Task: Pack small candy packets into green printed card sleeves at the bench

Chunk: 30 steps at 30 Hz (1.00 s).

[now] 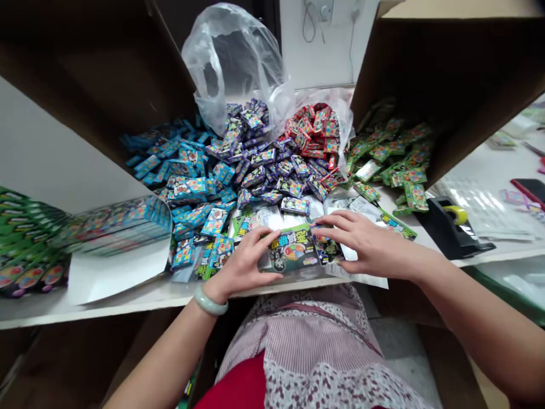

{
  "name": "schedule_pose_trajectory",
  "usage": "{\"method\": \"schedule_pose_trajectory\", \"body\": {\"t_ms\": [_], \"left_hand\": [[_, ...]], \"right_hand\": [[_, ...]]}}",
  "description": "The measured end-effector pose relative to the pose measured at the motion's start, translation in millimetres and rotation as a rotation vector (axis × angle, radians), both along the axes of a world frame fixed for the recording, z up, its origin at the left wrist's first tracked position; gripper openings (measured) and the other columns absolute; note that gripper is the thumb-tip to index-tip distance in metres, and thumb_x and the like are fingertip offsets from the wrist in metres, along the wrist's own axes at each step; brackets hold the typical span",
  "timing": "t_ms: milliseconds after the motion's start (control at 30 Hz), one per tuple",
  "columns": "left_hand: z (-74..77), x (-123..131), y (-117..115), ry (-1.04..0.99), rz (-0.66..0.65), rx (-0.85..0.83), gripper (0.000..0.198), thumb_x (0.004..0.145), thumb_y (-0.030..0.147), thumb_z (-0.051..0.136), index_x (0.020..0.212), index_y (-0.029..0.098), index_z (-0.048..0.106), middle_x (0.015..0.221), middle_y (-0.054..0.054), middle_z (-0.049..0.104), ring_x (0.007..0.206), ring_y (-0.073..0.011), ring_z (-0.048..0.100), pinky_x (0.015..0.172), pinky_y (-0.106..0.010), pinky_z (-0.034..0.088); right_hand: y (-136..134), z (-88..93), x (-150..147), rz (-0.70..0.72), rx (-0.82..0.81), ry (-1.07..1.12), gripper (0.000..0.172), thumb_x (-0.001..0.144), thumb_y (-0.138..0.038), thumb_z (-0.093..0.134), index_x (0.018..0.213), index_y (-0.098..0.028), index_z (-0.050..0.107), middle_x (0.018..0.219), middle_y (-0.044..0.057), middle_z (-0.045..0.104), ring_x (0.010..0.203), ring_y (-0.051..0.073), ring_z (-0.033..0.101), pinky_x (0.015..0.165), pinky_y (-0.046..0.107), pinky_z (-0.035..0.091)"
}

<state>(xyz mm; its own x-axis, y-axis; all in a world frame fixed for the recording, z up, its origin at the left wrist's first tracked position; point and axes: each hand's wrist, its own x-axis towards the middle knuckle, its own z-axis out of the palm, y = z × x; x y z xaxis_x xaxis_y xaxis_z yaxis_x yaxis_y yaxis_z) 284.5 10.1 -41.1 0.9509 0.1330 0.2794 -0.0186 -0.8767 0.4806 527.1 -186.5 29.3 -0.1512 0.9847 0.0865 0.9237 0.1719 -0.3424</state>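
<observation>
Nearest: lap with patterned apron (pixel 315 329), below the front edge of the counter (pixel 42 309). Pale bangle (pixel 210 301) on the left wrist.

At the counter edge, between the hands: flat dark pack (pixel 293 250) with green top strip, printed face up. Step in hand, as judged: steadying or squaring this pack. Moving it would call for a light closing on both ends, kept level.

Left hand (pixel 244 264): at the pack's left end. Thumb by the lower edge, fingers by the upper, a wide gap spanning the pack. Contact looks likely; whether it is pinched, cannot tell.

Right hand (pixel 366 241): fingers well spread, thumb apart, nothing gripped. Fingertips near the pack's upper right corner; touch uncertain. A second dark pack (pixel 327 250) lies beneath, white paper (pixel 370 278) beside it.

Left: curved white card (pixel 114 272) with a row of packets; beyond it, a green-and-black stack (pixel 17 244). Right: black tape dispenser (pixel 451 233).

Behind the hands, loose packets: blue heap (pixel 187 187) at left, purple heap (pixel 255 159) mid, green heap (pixel 415 196) at right. Farther, red packets (pixel 319 130) in clear plastic.

Farthest: clear bag (pixel 200 51) standing open, wall socket (pixel 326 8) beyond.
</observation>
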Motion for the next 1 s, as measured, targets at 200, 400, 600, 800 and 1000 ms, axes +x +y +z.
{"method": "schedule_pose_trajectory", "body": {"t_ms": [200,400,600,800,1000], "left_hand": [[-2.6,3,-6,0.019,-0.04,-0.098,0.091,0.071,0.043,0.078,0.147,0.027,0.03,0.134,-0.013,0.041,0.126,-0.031,0.042,0.106,-0.05,0.041],[-7.9,3,-8,-0.07,0.089,-0.081,0.09,0.071,0.043,0.078,0.146,0.026,0.032,0.131,-0.013,0.042,0.124,-0.0318,0.043,0.105,-0.054,0.04],[-5.4,-4,-16,-0.146,0.081,-0.135,0.093,0.067,0.051,0.078,0.145,0.023,0.035,0.128,-0.014,0.044,0.12,-0.0308,0.046,0.103,-0.05,0.043],[28.2,-79,5,-0.279,0.485,-0.127,0.086,0.069,0.056,0.075,0.141,0.025,0.041,0.128,-0.012,0.044,0.122,-0.0297,0.045,0.107,-0.049,0.039],[31.4,-155,33,-0.448,0.919,-0.051,0.079,0.072,0.055,0.074,0.139,0.025,0.044,0.127,-0.009,0.046,0.124,-0.0284,0.046,0.11,-0.044,0.037]], "right_hand": [[5,-9.0,-3,0.013,-0.051,0.117,0.076,0.076,-0.022,0.069,0.145,-0.026,0.037,0.144,0.011,0.044,0.131,0.028,0.043,0.106,0.046,0.041],[9,-33.2,-19,-0.175,0.16,0.29,0.056,0.091,-0.03,0.054,0.143,-0.027,0.035,0.127,0.01,0.059,0.129,0.025,0.047,0.111,0.051,0.033],[13,-55.8,-30,-0.328,0.234,0.489,0.038,0.093,-0.034,0.049,0.131,-0.032,0.052,0.126,0.008,0.063,0.13,0.028,0.048,0.113,0.06,0.025],[77,-69.9,-51,-0.345,0.187,0.632,0.022,0.088,-0.039,0.058,0.104,-0.026,0.066,0.096,0.007,0.071,0.09,0.026,0.067,0.086,0.045,0.053],[182,-77.6,-138,0.273,0.062,0.132,0.042,0.085,-0.024,0.065,0.127,-0.025,0.06,0.132,0.014,0.055,0.121,0.03,0.05,0.098,0.048,0.043]]}}
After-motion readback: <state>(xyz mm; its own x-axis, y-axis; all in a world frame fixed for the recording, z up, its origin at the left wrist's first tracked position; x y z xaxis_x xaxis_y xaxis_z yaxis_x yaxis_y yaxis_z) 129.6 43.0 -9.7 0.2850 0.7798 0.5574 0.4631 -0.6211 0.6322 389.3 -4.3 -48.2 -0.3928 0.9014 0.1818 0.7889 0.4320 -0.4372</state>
